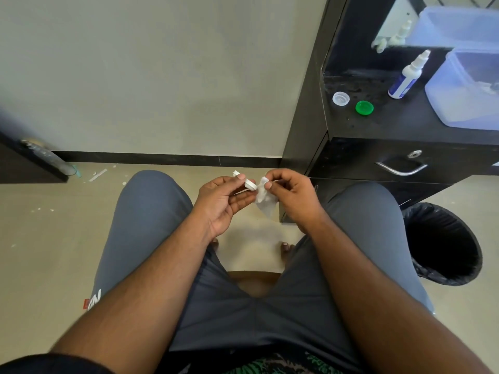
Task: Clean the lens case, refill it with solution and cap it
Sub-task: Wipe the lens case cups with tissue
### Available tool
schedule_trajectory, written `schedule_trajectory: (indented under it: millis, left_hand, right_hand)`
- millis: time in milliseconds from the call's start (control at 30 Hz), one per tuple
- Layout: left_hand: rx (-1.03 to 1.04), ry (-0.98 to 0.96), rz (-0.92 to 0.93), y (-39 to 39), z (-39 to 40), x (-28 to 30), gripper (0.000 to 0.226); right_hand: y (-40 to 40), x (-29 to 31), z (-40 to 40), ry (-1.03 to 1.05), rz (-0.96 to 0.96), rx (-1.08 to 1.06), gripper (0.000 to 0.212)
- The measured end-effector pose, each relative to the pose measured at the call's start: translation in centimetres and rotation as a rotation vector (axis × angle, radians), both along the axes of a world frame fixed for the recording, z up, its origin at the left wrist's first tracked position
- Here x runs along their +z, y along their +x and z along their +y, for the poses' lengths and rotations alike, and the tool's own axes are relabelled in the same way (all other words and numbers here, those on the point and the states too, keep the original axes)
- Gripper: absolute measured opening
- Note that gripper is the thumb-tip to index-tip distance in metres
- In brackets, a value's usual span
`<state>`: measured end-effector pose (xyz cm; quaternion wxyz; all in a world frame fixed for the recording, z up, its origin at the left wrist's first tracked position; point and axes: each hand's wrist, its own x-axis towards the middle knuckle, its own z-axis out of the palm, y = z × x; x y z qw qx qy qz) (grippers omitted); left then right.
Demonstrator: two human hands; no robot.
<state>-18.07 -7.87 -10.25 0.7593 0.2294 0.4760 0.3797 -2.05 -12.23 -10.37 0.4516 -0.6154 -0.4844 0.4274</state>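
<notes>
Wiping in progress at frame centre: the left hand is gripping the small white plastic lens case, while the right hand is pinching a crumpled white tissue against one well. Both caps are lying off on the black cabinet top at upper right: a clear round cap beside a green round cap. The white solution bottle with blue label is standing near them, unused. Cleaning appears underway; refilling and capping are still outstanding.
</notes>
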Motion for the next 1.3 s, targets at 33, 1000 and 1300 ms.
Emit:
schedule_trajectory:
  millis: [33,1000,1300]
  left_hand:
    - [-0.006,-0.005,0.005,0.0,-0.1,0.1,0.007]
    - [-0.049,0.01,0.064,0.5,-0.9,0.0,0.01]
    - [-0.166,0.423,0.431,0.3,-1.0,-0.7,0.006]
  right_hand:
    - [-0.1,0.1,-0.1,0.017,-0.026,0.029,0.018]
    - [0.1,-0.2,-0.4,0.022,-0.217,0.092,0.006]
    - [-0.9,-0.6,-0.6,-0.146,0.022,-0.006,0.007]
